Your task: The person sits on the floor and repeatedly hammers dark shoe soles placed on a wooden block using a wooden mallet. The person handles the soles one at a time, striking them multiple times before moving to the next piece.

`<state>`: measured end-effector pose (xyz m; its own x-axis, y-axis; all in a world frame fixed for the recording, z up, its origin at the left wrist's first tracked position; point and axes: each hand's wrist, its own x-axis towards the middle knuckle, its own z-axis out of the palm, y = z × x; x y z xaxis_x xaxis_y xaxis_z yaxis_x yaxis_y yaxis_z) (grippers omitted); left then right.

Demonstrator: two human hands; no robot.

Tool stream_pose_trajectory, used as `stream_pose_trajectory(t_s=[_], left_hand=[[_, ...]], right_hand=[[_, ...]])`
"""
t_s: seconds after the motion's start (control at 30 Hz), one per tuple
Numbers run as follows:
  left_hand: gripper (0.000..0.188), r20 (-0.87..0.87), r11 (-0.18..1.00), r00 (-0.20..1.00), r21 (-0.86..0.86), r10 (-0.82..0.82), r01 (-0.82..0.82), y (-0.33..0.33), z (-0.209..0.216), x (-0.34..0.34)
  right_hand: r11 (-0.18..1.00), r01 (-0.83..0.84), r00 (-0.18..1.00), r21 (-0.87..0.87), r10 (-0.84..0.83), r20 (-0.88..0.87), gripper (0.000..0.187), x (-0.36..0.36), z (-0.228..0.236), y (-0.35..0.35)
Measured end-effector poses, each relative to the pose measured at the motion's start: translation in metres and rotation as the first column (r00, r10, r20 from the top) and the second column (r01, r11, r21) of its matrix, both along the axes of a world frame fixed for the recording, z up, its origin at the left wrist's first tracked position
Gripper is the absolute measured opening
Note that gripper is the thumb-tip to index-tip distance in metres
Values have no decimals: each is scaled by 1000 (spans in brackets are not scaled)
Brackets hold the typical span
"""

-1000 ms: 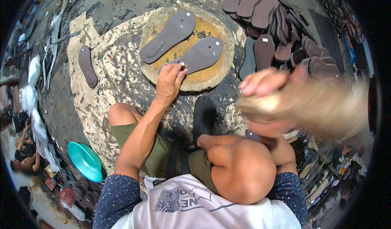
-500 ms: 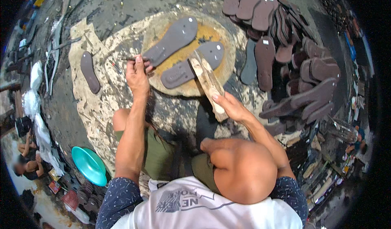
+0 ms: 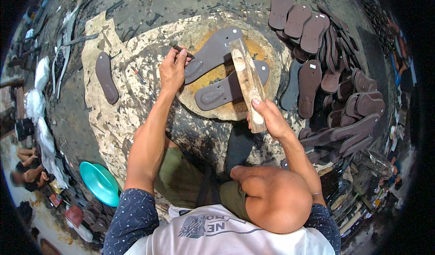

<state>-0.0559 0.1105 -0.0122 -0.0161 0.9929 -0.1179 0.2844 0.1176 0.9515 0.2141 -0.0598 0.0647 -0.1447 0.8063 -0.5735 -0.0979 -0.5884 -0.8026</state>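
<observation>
Two brown sandal soles (image 3: 213, 53) (image 3: 229, 89) lie on a round worn block (image 3: 229, 112). My left hand (image 3: 173, 69) pinches a small dark metal punch (image 3: 181, 51) beside the upper sole's heel end. My right hand (image 3: 268, 117) grips the lower end of a pale wooden bat (image 3: 248, 80), which slants across both soles. My bent knees (image 3: 272, 200) are below.
A large heap of brown soles (image 3: 333, 73) fills the right side. One single sole (image 3: 105, 77) lies on a pale sheet (image 3: 108, 119) at left. A teal bowl (image 3: 99, 182) sits at lower left. Scraps and rods litter the dark floor at the top left.
My right hand swung the wooden bat down from a blurred raise onto the soles. My left hand moved from the lower sole to the upper one's left end, holding the punch.
</observation>
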Motion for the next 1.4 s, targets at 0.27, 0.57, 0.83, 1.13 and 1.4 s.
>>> stream_pose_trajectory(t_s=[0.27, 0.57, 0.83, 1.13, 1.4], left_hand=[[24, -282, 982, 957, 146, -70, 115, 0, 0, 2], [18, -406, 881, 909, 392, -93, 265, -2, -10, 1], [22, -421, 898, 906, 380, -44, 221, -1, -9, 5], [23, 15, 998, 999, 47, -30, 29, -39, 5, 21], [20, -101, 990, 994, 129, -42, 55, -39, -1, 19]], right_hand=[[994, -48, 998, 102, 43, 43, 41, -8, 50, 48], [614, 54, 999, 787, -41, -36, 54, -28, 76, 98], [965, -178, 981, -195, 189, 43, 47, -15, -11, 66], [991, -120, 993, -60, 120, -11, 50, -18, -53, 43], [985, -148, 989, -93, 150, 15, 51, -14, -42, 46]])
